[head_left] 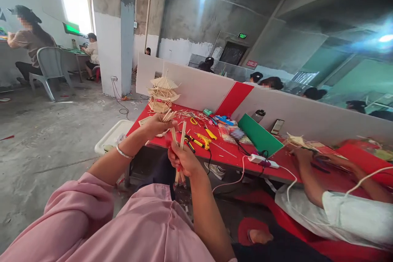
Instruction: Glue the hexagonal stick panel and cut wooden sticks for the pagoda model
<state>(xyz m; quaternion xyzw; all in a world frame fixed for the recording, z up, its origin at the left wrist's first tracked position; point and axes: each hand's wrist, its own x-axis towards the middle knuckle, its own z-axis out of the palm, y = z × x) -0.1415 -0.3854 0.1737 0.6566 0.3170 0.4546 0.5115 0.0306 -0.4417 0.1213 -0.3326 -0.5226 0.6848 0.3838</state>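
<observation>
Over the near edge of the red table, my left hand (156, 126) is closed on several thin wooden sticks (168, 115) whose ends poke out past the fingers. Just right of it and lower, my right hand (186, 159) grips a bundle of wooden sticks (183, 133), with ends showing above and below the fist. The two hands are close together, and a stick from the right bundle reaches toward the left fingers. Behind them on the table stands a tiered pagoda model (162, 92) built of thin sticks.
On the red table (225, 149) lie loose sticks (187, 114), a yellow glue gun (204, 141), pliers (189, 144), yellow-handled scissors (193, 120) and a green board (260, 135). A power strip (263, 161) trails cables. At right, a co-worker's hands (303, 157) work. A white partition (196, 86) runs behind.
</observation>
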